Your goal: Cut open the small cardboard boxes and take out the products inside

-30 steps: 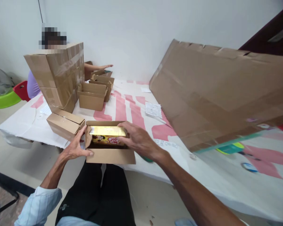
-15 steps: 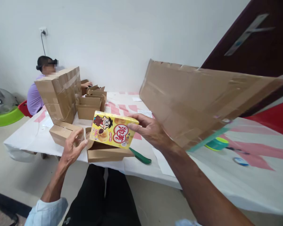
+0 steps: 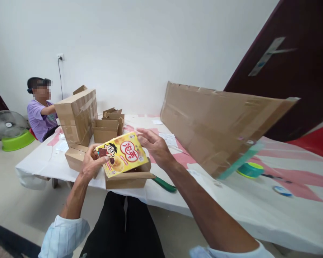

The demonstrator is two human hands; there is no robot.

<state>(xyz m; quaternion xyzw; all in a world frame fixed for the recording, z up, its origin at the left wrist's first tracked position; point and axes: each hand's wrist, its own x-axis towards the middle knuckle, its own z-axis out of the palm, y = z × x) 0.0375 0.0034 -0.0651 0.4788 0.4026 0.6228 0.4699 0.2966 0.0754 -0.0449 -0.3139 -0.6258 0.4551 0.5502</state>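
A yellow snack box (image 3: 127,152) with a cartoon face and red lettering is tilted in the air. My left hand (image 3: 91,163) is closed on its left end, thumb across the front and fingers behind. At the upper right corner, my right hand (image 3: 155,146) has its fingers stretched out; whether they touch the corner I cannot tell. Directly beneath the snack box, an open cardboard box (image 3: 126,183) stands at the table's near edge, its inside mostly hidden. Another small cardboard box (image 3: 75,157) is behind my left hand.
A green curved handle (image 3: 165,184) lies right of the open box. Taped cardboard boxes (image 3: 75,111) stand left, near a seated person (image 3: 40,114). Open cartons (image 3: 105,130) stand behind. A big cardboard panel (image 3: 218,122) leans right, beside a teal tape roll (image 3: 250,170).
My left hand has taken hold of the snack box's left end, and my right hand has loosened its grip at the other end. The snack box has tilted, its right side higher.
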